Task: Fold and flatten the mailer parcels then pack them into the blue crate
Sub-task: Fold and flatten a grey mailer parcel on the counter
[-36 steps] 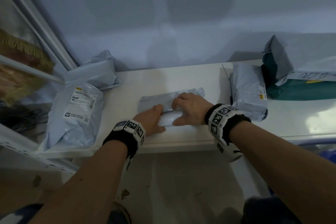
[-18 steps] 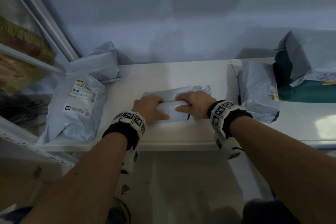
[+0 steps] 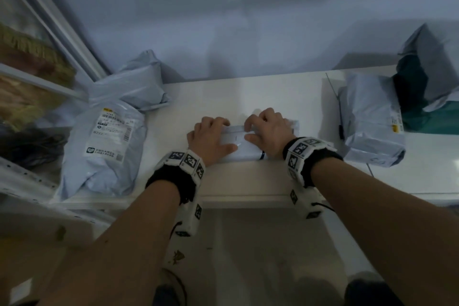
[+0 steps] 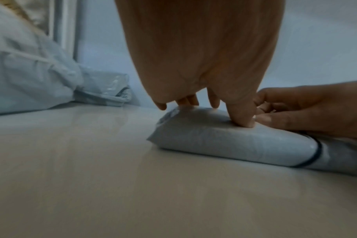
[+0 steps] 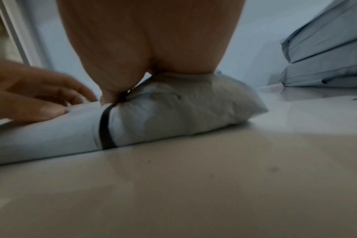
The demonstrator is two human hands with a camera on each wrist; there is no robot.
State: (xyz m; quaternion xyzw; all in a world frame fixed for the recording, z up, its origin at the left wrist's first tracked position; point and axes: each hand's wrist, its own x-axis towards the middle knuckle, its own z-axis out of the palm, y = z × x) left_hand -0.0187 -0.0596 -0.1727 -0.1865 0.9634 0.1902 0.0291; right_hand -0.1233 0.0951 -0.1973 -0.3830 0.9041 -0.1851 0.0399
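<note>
A grey mailer parcel [image 3: 238, 143] lies folded into a thick roll near the front of the white table [image 3: 248, 97]. My left hand [image 3: 211, 135] grips its left end. In the left wrist view the fingers hook over the far edge of the parcel [image 4: 224, 145] and the thumb presses its top. My right hand [image 3: 267, 129] holds the right end with curled fingers, thumb lying along the top. In the right wrist view the palm bears down on the parcel [image 5: 183, 111], which has a dark band around it. The blue crate is out of view.
A large labelled grey parcel [image 3: 104, 146] lies at the table's left end, with another [image 3: 134, 87] behind it. A grey parcel [image 3: 370, 126] sits to the right, and dark green and grey parcels [image 3: 427, 109] are stacked beyond it. The wall stands close behind.
Both hands have rolled the parcel away from me onto its far flap. The flap that showed behind the hands is now nearly covered, and the bundle is narrower.
</note>
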